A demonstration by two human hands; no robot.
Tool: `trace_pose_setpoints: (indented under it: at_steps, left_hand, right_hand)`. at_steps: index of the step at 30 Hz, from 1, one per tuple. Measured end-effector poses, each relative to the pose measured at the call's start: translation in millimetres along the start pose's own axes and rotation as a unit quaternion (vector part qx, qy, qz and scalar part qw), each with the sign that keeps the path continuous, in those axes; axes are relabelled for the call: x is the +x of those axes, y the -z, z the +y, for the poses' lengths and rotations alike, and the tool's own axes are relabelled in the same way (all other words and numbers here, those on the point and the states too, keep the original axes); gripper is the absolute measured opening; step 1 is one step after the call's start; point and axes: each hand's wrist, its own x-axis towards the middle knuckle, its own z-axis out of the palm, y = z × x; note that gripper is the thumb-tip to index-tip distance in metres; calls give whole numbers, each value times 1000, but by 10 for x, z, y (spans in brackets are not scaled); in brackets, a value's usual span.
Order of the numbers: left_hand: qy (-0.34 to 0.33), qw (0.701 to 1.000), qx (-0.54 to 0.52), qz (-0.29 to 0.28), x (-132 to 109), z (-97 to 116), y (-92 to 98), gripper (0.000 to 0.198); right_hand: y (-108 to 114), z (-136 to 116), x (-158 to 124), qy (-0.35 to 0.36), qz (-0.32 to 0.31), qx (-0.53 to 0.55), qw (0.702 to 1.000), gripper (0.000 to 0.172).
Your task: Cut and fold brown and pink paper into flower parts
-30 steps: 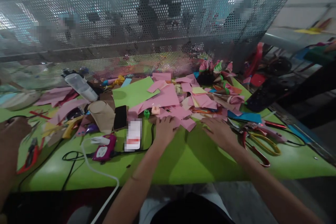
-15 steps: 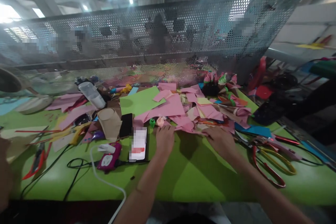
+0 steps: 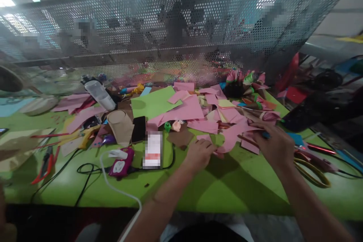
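A curved pink strip of sheet material [image 3: 233, 136] stretches between my hands over the near side of the scrap pile. My left hand [image 3: 200, 154] is closed at its lower left end, fingers pointing right. At the upper right end, my right hand [image 3: 273, 144] pinches the strip between thumb and fingers; its fingertips partly cover what lies beneath. More pink pieces [image 3: 202, 125] and a brown piece [image 3: 181, 138] lie around the hands. Scissors with a yellow handle [image 3: 313, 173] rest beside my right wrist, partly hidden by it.
A phone with a lit screen [image 3: 153, 151], a dark phone [image 3: 138, 129] and a magenta socket block [image 3: 122, 164] with cables lie left. Behind stand a bottle [image 3: 100, 95] and a perforated metal screen [image 3: 159, 45]. Red-handled cutters [image 3: 47, 164] lie far left.
My right hand has moved right and my left hand slightly right and down. The pink strip now curves between them, raised off the pile. The head view has tilted down a little.
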Motion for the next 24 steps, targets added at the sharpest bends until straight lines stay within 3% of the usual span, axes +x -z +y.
trace_pose_setpoints:
  at_steps: [5, 11, 13, 15, 19, 22, 24]
  left_hand:
    - [-32, 996, 10, -85, 6, 38, 69, 37]
    - [-53, 994, 8, -100, -9, 83, 100, 30]
    - [-59, 994, 12, -96, -11, 76, 87, 27]
    - [-63, 994, 16, -89, -8, 61, 71, 23]
    - [-70, 995, 6, -73, -1, 29, 58, 21]
    - [-59, 996, -6, -66, -1, 18, 73, 23]
    - [-50, 997, -11, -65, -5, 14, 91, 25]
  right_hand:
    - [-18, -191, 231, -32, 48, 23, 998, 22]
    - [-160, -329, 371, 3, 42, 21, 999, 27]
    - [-244, -360, 348, 21, 1, 8, 1000, 28]
    - [-352, -390, 309, 64, -81, -6, 995, 28]
    - [-599, -450, 232, 166, -260, -26, 951, 43]
    - [-761, -494, 213, 189, -310, -35, 931, 54]
    - [-844, -515, 229, 187, -316, -31, 930, 46]
